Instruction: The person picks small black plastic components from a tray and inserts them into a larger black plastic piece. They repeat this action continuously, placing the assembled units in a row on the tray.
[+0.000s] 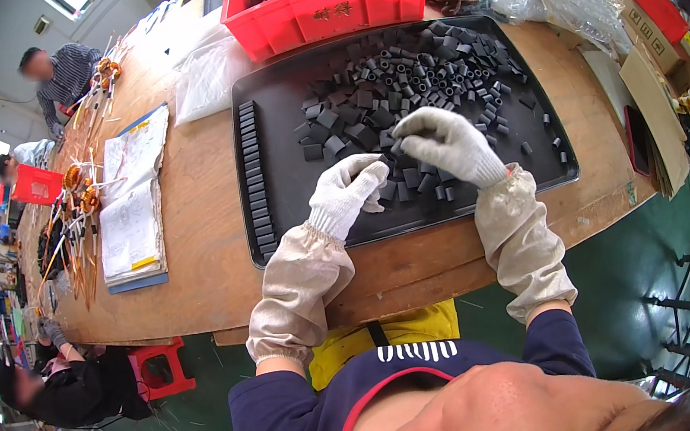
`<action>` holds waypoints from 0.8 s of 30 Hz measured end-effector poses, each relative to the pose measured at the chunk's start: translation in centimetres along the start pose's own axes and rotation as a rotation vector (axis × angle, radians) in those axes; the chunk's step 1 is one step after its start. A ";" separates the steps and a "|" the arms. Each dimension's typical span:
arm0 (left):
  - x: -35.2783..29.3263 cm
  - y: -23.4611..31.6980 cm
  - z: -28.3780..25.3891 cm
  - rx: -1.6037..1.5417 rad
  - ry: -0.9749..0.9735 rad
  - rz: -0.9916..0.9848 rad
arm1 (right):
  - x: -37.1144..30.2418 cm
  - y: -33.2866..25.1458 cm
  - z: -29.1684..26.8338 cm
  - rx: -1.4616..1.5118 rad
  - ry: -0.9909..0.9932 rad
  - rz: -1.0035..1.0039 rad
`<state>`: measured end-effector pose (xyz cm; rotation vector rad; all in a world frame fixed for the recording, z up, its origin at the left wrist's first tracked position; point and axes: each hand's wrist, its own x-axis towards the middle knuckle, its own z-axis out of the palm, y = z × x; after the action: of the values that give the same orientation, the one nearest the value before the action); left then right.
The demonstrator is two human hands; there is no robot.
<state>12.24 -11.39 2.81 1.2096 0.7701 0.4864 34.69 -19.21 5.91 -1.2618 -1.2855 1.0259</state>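
At the frame's centre, the gloved left hand (pixel 346 191) and right hand (pixel 447 145) curl their fingers over a black tray (pixel 283 141) on the bench (pixel 211 259); whether either grips anything, I cannot tell. Loose black pieces (pixel 409 76) spread rightward, and a neat row (pixel 256 179) lines the tray's left side

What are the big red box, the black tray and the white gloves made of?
The red box: probably plastic, smooth and a bit shiny, with raised ribs on its side.
The black tray: perhaps plastic or coated metal; its smooth, dark surface leaves that open.
The white gloves: likely knitted cloth, since they look soft, dull and fuzzy.
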 end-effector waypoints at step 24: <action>0.2 -0.3 -1.0 -0.055 -0.110 0.003 | 0.9 2.0 1.9 -0.435 -0.059 -0.463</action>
<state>11.63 -10.74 2.29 1.1763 0.6571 0.4371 33.13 -18.01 3.80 -1.1661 -1.8072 0.4685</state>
